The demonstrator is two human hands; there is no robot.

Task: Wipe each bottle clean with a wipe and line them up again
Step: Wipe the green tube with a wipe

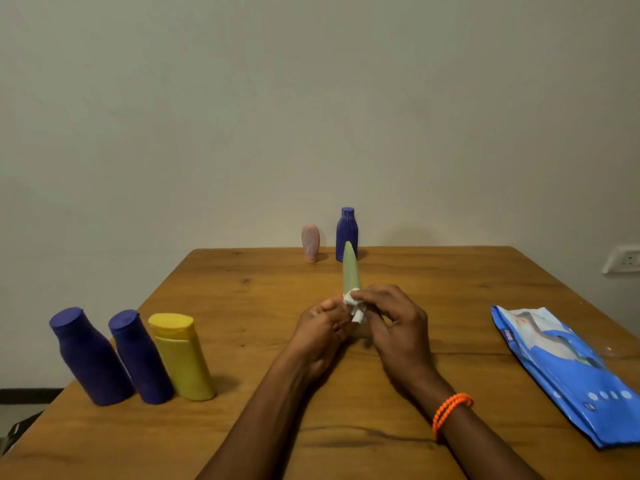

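Observation:
A pale green tube [350,271] stands at the table's middle, its tapered end pointing away from me. My left hand [320,332] grips its lower part. My right hand [394,320] pinches a crumpled white wipe [355,304] against the tube. On the near left, two dark blue bottles [90,356] [140,355] and a yellow bottle [181,355] stand in a row. At the far edge stand a pink bottle [310,242] and another blue bottle [347,232]. The tube's base is hidden by my hands.
A blue pack of wipes [564,372] lies flat at the right side of the wooden table [242,306]. A wall socket [623,259] sits on the wall to the right. An orange bead bracelet [450,412] circles my right wrist.

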